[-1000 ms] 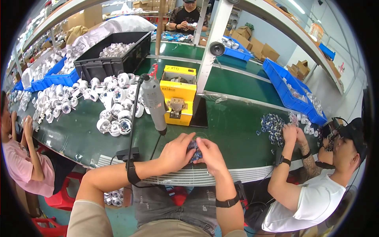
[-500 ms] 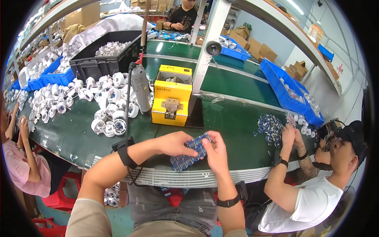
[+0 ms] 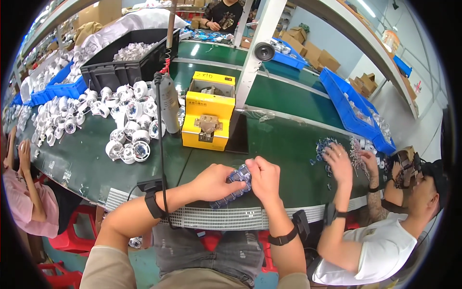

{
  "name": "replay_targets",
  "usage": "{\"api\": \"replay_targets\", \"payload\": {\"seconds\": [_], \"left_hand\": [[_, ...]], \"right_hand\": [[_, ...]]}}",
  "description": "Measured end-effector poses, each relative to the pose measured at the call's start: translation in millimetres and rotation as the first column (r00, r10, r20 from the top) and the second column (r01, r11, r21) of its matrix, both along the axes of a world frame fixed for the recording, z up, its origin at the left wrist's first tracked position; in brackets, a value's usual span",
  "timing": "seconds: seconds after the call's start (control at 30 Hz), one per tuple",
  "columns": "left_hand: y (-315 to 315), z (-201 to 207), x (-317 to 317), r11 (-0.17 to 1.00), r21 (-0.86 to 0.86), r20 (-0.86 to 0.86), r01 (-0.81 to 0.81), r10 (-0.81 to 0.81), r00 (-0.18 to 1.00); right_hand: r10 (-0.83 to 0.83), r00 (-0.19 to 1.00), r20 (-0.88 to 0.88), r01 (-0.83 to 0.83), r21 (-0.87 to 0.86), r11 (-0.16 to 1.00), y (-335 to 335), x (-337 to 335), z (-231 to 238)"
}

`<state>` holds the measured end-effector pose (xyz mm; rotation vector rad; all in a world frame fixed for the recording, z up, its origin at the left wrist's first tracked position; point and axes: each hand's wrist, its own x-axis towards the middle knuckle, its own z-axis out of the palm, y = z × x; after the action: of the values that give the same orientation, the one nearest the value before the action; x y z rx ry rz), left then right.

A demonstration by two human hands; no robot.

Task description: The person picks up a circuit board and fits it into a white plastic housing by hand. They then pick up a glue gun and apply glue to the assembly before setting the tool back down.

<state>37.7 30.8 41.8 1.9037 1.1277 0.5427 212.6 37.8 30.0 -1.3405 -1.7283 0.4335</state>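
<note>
A blue circuit board panel (image 3: 225,200), divided into several small boards, is held slanted above the table's near edge. My left hand (image 3: 217,183) is closed on its left side, thumb laid across the face. At the panel's upper right end, my right hand (image 3: 264,179) is closed with thumb and fingers pinching the edge. Beyond my hands stands a yellow machine (image 3: 208,113) with a metal fixture on its front. To its left hangs a grey cylindrical power tool (image 3: 169,106) with a dark cable.
White round camera-like housings (image 3: 130,120) are heaped at the left, by a black crate (image 3: 103,72). Blue bins (image 3: 349,113) stand at the far right. Beside me at the right, a co-worker's hand (image 3: 339,161) is over small blue boards (image 3: 323,147). A perforated white strip (image 3: 219,218) lines the near edge.
The panel has turned more edge-on between my hands, and my right fingers have curled in at its end. The co-worker's hands at the right have moved apart. The view has shifted slightly.
</note>
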Motion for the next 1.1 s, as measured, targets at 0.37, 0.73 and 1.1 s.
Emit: {"api": "replay_targets", "payload": {"seconds": [0.37,0.73,1.1], "left_hand": [[-12.6,-7.2,8.9,0.989,0.102,0.143,-0.111,0.096,0.985],[-9.8,-9.2,5.5,0.993,-0.017,0.132,-0.118,0.119,0.984],[3.6,-16.8,-1.8,0.984,-0.014,0.151,-0.178,0.178,0.972]], "right_hand": [[-0.038,0.998,0.058,0.014,0.376,0.926,3.9,-11.1,-8.1],[-0.196,0.115,-0.974,-0.499,-0.227,0.836,22.3,23.1,-0.7],[-0.123,0.818,-0.562,-0.250,-0.540,0.803,4.4,-19.6,-5.4]]}}
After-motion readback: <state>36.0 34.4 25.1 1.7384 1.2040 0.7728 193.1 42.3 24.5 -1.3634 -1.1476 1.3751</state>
